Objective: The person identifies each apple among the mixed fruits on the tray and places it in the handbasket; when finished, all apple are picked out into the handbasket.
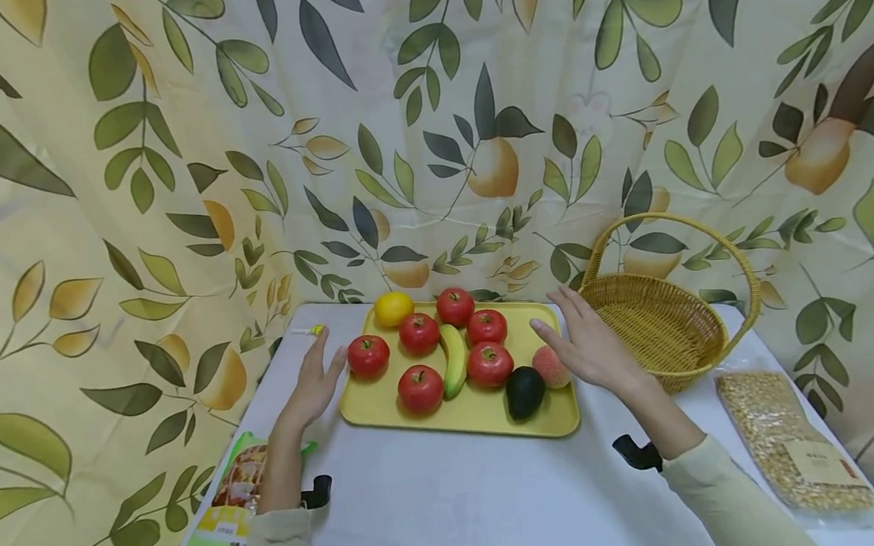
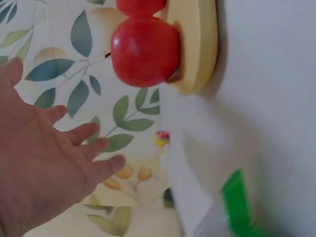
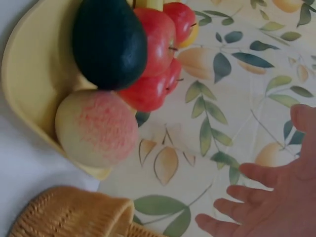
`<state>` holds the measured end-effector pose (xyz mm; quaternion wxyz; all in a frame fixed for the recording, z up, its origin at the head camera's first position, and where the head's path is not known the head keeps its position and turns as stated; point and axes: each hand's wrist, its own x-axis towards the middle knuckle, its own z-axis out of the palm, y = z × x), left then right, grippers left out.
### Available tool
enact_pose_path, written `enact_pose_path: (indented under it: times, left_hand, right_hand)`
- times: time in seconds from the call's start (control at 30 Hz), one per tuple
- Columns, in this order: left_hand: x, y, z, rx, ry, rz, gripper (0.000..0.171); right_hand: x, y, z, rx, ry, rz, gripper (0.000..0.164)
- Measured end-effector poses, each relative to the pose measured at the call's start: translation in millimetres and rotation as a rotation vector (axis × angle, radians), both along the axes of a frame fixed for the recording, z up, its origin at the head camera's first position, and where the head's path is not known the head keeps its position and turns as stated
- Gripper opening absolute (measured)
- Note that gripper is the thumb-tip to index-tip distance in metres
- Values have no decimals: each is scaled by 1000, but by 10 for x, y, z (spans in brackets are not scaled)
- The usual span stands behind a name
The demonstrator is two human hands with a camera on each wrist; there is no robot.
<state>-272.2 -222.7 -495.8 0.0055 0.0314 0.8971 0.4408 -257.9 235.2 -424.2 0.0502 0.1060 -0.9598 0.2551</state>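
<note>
A yellow tray (image 1: pixel 446 423) lies on the table with several red apples (image 1: pixel 420 389), a banana (image 1: pixel 454 360), a lemon (image 1: pixel 394 309), an avocado (image 1: pixel 525 393) and a peach (image 1: pixel 551 367) on it. My left hand (image 1: pixel 312 385) hovers beside the tray's left edge, fingers extended, nearest to the leftmost apple (image 2: pixel 145 52). On the other side my right hand (image 1: pixel 587 343) is held above the tray's right edge, fingers spread, close to the peach (image 3: pixel 97 128). Neither hand holds anything. A wicker basket (image 1: pixel 661 326) with a tall handle stands just right of the right hand.
A green and white food packet (image 1: pixel 216 529) lies under the left forearm. At the right edge of the table is a clear bag of yellowish grains (image 1: pixel 785 435). A small yellow item (image 1: pixel 316 330) sits at the back left. Leaf-patterned cloth (image 1: pixel 429 140) hangs behind the white table (image 1: pixel 459 505).
</note>
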Motion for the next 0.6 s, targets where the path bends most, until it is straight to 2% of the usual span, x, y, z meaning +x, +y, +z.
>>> enact_pose_path:
  times: [0.13,0.2,0.4,0.6]
  left_hand:
    - [-45,-10,-79,180,-86,-16,85]
    - [-68,-6,-119,239,-127,-5,90]
    - [-84,13,-208,304,-195,44,100]
    - [-95,32,-272,429,-218,47,98]
  right_hand:
    - [-33,-59,-6,-69,6,11,83]
    - [-51,-80,-4,-90,6,18,82]
    - [-98,-124,-40,-156,-35,18,77]
    - [-184,-136,-124,-274,-77,-1,70]
